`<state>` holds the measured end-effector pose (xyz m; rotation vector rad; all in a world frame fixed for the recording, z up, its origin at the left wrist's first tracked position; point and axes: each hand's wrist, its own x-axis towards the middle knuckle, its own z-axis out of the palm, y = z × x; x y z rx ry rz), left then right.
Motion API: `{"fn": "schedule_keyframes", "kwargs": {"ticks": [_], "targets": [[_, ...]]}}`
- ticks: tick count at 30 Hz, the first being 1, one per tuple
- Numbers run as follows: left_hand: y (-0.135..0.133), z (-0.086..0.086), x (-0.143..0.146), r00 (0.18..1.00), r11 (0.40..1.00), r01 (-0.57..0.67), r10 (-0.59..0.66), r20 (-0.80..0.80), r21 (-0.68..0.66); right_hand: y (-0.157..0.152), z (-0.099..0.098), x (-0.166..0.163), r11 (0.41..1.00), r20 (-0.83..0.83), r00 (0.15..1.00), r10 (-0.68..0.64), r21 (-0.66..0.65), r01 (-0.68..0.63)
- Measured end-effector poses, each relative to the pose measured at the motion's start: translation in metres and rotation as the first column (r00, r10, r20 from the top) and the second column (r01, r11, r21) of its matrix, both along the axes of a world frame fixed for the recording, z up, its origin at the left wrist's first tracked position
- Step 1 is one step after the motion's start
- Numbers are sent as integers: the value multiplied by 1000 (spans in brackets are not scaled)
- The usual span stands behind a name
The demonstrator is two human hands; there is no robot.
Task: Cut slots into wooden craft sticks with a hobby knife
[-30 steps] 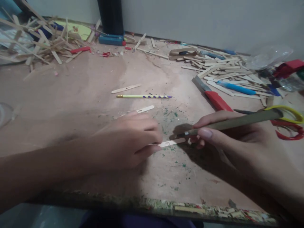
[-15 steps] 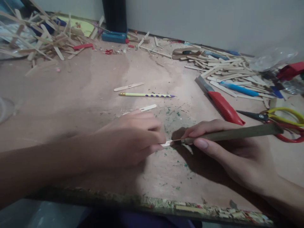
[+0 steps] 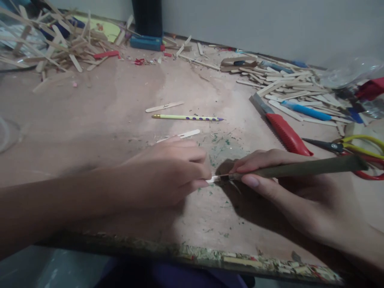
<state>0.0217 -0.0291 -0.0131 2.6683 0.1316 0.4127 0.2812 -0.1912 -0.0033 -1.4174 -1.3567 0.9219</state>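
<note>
My left hand (image 3: 177, 172) is closed on a popsicle stick (image 3: 213, 179), pinning it near the tabletop; only the stick's right part shows past the fingers. Between thumb and fingers, my right hand (image 3: 288, 188) grips a thin carving tool with a long dark green handle (image 3: 312, 167). Its narrow tip points left and meets the stick or lies just over it; the exact contact is in shadow. Just beyond my left hand lies another popsicle stick (image 3: 190, 133), partly hidden. A yellow pencil with purple spots (image 3: 180, 117) and a notched stick (image 3: 164, 107) lie farther back.
To the right lie a red utility knife (image 3: 288, 132) with its blade out and scissors (image 3: 336, 147) with yellow and red handles. Loose stick piles (image 3: 288, 86) fill the back right and back left. Green shavings (image 3: 222, 140) dot the wooden table (image 3: 105, 104); scraps line its front edge.
The view has shifted slightly, so things on the table appear a little to the right. Both hands keep their grips, and the tool stays at the stick with only a slight movement.
</note>
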Motion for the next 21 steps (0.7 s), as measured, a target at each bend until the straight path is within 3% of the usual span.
{"fn": "schedule_keyframes", "kwargs": {"ticks": [7, 12, 17, 21], "targets": [[2, -2, 0, 1000, 1000, 5, -5, -16, -2, 1, -3, -9, 993, 57, 996, 76, 89, -81], [0, -2, -1, 1000, 1000, 5, -5, 10, 17, 4, -8, -4, 998, -70, 997, 45, 36, -43], [0, -2, 0, 999, 999, 19, -21, 41, 38, 12, 3, 9, 991, 143, 984, 109, 64, -119], [1, -2, 0, 999, 999, 37, -37, 21, 25, 7, 23, 13, 999, 345, 938, 38, 19, -47]]}}
